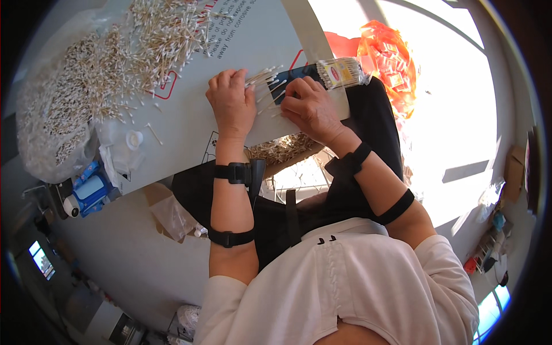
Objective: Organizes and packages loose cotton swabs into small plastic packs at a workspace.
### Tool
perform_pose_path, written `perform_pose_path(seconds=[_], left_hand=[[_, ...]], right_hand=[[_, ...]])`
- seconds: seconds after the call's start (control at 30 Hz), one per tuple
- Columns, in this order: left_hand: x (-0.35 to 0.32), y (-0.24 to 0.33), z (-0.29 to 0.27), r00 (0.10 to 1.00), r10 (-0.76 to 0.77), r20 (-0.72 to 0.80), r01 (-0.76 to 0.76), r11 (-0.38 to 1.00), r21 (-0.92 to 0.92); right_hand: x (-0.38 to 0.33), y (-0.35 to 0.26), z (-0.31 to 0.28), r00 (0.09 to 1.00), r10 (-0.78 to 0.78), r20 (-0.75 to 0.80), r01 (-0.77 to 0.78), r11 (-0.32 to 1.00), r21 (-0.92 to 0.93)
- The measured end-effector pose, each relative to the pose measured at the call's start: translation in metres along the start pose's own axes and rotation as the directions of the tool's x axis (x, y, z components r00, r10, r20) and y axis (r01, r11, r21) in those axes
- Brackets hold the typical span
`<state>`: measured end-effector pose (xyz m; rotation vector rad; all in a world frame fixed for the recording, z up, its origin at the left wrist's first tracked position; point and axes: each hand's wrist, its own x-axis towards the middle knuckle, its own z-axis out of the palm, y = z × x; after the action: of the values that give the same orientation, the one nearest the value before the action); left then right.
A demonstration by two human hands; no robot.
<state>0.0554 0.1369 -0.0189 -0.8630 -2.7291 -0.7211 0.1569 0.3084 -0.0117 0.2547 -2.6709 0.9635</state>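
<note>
Left hand (232, 103): fingers curled beside loose cotton swabs (264, 76), toward near edge of worktop (184, 135); grip cannot be determined. Right hand (312, 109): fingers bent inward, any hold obscured.

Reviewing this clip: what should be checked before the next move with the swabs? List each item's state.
1. Both hands visible, left hand and right hand: ok.
2. Loose swabs within reach, between the hands: ok.
3. Those swabs evenly aligned: not ok, angles differ.
4. Right hand's grip: cannot tell, its fingers hide any contact.
5. Swab heap apart from left hand: ok.
</note>
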Motion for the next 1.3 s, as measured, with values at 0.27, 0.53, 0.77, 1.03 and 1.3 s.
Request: perform_pose_path(seconds=[0.27,0.53,0.77,1.03,1.3], left_hand=[[0.009,0.0,0.007,1.0,-0.005,0.003,0.005,0.995,-0.101],[0.025,-0.005,0.005,0.997,-0.073,0.007,0.074,0.994,-0.086],[-0.005,0.017,0.014,0.981,-0.162,-0.104,0.097,0.882,-0.46],[-0.003,0.036,0.03,0.907,-0.412,-0.085,0.17,0.544,-0.822],[0.005,0.011,0.009,0.975,-0.212,-0.06,0.161,0.87,-0.466]], right_hand=[[0.014,-0.005,0.018,0.994,-0.021,-0.106,0.018,0.999,-0.028],[0.018,-0.001,0.014,0.921,0.249,-0.299,-0.141,0.93,0.339],[0.036,0.018,0.022,0.844,0.466,-0.264,-0.187,0.719,0.669],[0.035,0.009,0.037,0.873,0.447,-0.195,-0.192,0.682,0.706],[0.026,0.015,0.033,0.818,0.556,-0.15,-0.196,0.514,0.835]])
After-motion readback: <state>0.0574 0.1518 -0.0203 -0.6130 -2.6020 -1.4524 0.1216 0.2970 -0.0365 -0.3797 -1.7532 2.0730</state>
